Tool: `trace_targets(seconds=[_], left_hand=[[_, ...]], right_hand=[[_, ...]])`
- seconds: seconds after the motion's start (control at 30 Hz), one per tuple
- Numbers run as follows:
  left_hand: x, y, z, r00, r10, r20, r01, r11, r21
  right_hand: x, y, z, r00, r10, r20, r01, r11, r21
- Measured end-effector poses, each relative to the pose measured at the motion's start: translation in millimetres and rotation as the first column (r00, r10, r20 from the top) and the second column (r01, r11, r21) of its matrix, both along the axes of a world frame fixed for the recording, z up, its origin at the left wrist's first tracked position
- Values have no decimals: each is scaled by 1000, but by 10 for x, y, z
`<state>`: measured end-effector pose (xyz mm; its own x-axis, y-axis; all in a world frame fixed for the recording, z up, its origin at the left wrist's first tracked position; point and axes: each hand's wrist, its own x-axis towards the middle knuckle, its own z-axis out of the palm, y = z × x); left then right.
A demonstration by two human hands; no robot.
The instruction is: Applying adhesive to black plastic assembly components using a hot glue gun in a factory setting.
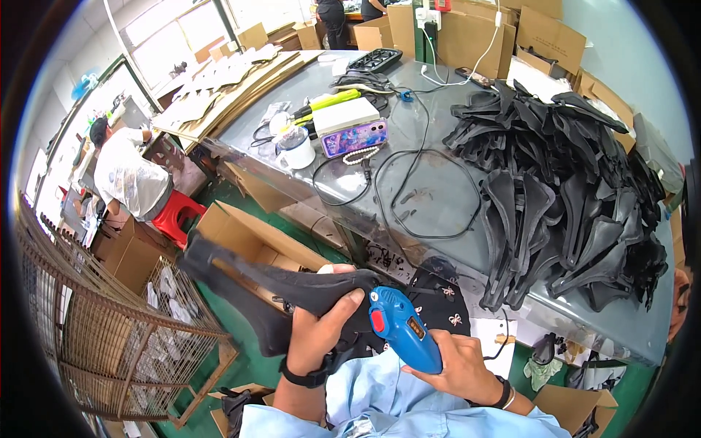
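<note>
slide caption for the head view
Left hand holds a curved black saddle-shaped piece; right hand, a blue plastic handheld tool beside it.

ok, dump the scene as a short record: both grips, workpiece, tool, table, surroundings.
Left grip: closed on long black curved piece
Right grip: closed on blue handheld tool with red button
Tool vs piece: tool's front end close to the piece's right end; contact unclear
Table: grey; large pile of black pieces on the right, purple patterned phone and white mug farther left
Left side: wicker basket; person on red stool
</note>
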<state>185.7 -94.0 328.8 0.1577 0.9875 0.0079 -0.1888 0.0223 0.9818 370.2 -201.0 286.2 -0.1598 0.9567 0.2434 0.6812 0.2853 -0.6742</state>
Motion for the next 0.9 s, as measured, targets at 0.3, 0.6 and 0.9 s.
trace_targets(seconds=[0.3,0.6,0.9], left_hand=[[-224,300,-198,828,-329,-453,407,910,82],[-27,213,-682,805,-71,-589,409,786,464],[36,77,-1107,849,-321,-420,455,848,273]], right_hand=[[23,-19,-78,999,49,21,-48,998,-29],[-47,9,119,944,67,-322,-151,959,-240],[-40,55,288,917,109,-383,-167,978,-123]])
